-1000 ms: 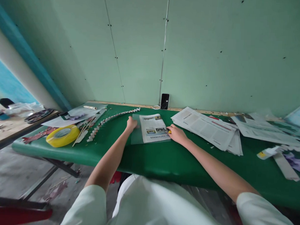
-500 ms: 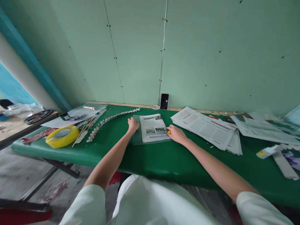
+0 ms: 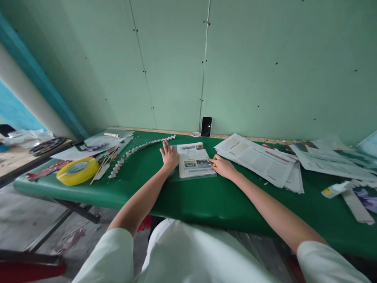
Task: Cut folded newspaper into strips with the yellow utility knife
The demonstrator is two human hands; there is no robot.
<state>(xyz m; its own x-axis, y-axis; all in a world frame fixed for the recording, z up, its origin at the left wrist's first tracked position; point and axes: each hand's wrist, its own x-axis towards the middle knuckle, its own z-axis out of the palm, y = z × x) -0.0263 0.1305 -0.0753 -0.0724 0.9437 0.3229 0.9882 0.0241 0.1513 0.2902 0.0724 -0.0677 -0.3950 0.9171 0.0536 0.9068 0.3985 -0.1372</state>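
Both bare forearms reach forward from pale sleeves, converging toward the middle; the left hand point(image 3: 169, 156) lies palm down, fingers spread and pointing away from the body, flat rather than gripping; the right hand point(image 3: 222, 166) is curled, knuckles up, its grip closed with fingertips pinched at the left-facing end; the two hands sit near each other, apart.

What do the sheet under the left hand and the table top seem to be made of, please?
The sheet looks like matte newsprint: thin, flat, printed with text columns and small photos. Beneath it a translucent, probably plastic film shows. The table top seems a smooth green mat with a soft sheen; vinyl or rubber, unclear.
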